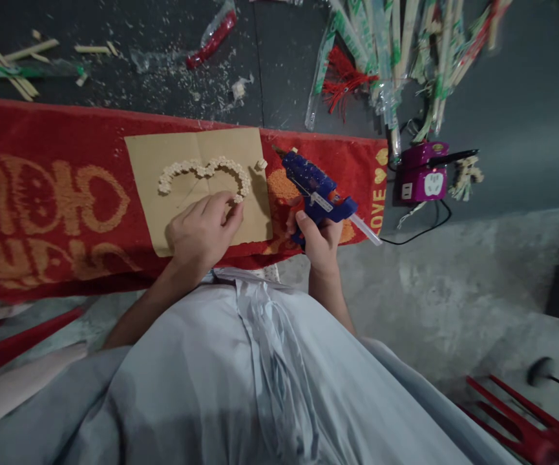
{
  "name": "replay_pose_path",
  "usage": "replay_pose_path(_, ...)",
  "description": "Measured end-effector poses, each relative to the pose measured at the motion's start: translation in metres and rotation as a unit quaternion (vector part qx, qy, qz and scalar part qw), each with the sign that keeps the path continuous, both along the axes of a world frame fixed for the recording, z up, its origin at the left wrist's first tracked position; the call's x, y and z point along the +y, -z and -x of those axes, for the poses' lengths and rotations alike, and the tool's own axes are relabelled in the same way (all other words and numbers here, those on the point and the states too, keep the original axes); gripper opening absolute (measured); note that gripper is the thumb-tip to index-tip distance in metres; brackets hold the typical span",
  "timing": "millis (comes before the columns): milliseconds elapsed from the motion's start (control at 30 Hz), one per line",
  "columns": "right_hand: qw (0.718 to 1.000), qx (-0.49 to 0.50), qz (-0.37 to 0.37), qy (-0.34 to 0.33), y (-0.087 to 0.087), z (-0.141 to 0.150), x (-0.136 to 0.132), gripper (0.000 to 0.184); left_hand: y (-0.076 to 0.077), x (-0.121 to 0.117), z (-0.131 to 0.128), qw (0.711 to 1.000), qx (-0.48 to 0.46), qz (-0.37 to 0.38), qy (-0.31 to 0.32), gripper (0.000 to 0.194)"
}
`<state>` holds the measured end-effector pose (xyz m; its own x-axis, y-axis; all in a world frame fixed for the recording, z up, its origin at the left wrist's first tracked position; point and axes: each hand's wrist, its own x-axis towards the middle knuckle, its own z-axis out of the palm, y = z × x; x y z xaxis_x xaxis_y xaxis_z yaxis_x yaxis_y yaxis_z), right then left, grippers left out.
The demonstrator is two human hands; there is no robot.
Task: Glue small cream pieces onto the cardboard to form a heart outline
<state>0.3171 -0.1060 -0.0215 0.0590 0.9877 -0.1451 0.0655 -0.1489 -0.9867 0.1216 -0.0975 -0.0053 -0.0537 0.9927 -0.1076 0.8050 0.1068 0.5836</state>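
My right hand (318, 240) is wrapped round the handle of a blue hot glue gun (311, 175). Its nozzle points up and left, and a clear glue stick (367, 230) sticks out of its back. On a sheet of brown paper (158, 223), small pale pieces form a curved row (194, 166) like the top of a heart. My left hand (204, 226) rests over the paper, thumb and forefinger pinched at the right end of that row, by a small pale piece (238, 198). Another pale piece (260, 165) lies near the sheet's right edge.
A red towel (56, 194) with orange lettering lies under the paper. Bundles of wrapped sticks (395, 51) and a red tassel (344, 81) lie at the back right. A purple power socket (422, 173) with a cable stands right. Crumbs and loose sticks (31, 50) lie back left.
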Motion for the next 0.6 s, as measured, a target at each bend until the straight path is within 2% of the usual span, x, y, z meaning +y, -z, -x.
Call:
replay_pose_path(67,1.000,-0.005,0.001,-0.005,0.000,0.000,0.000,0.035,-0.002,-0.002,0.000,0.991,-0.121,0.006,-0.052,0.023)
replay_pose_path(133,1.000,-0.004,0.002,-0.002,0.000,0.000,0.000,0.033,-0.007,-0.003,0.002,0.952,-0.284,0.028,-0.107,0.022)
replay_pose_path(233,1.000,0.001,0.001,0.015,0.000,0.001,0.000,0.031,-0.021,-0.001,0.007,0.841,-0.506,0.116,-0.150,0.025)
replay_pose_path(300,1.000,0.003,-0.001,0.020,0.001,0.002,0.000,0.031,-0.032,0.001,0.012,0.765,-0.597,0.198,-0.140,0.026)
replay_pose_path(367,1.000,0.000,-0.005,0.025,0.001,0.003,-0.001,0.032,-0.043,0.003,0.016,0.710,-0.648,0.246,-0.126,0.024)
replay_pose_path(433,0.999,-0.008,-0.012,0.034,0.002,0.003,-0.001,0.032,-0.050,0.003,0.018,0.674,-0.676,0.271,-0.124,0.021)
replay_pose_path(500,0.999,-0.015,-0.016,0.042,0.002,0.003,-0.001,0.031,-0.053,0.003,0.018,0.655,-0.687,0.287,-0.130,0.020)
replay_pose_path(600,0.999,-0.023,-0.016,0.039,0.002,0.003,-0.001,0.033,-0.053,0.003,0.018,0.647,-0.688,0.301,-0.132,0.023)
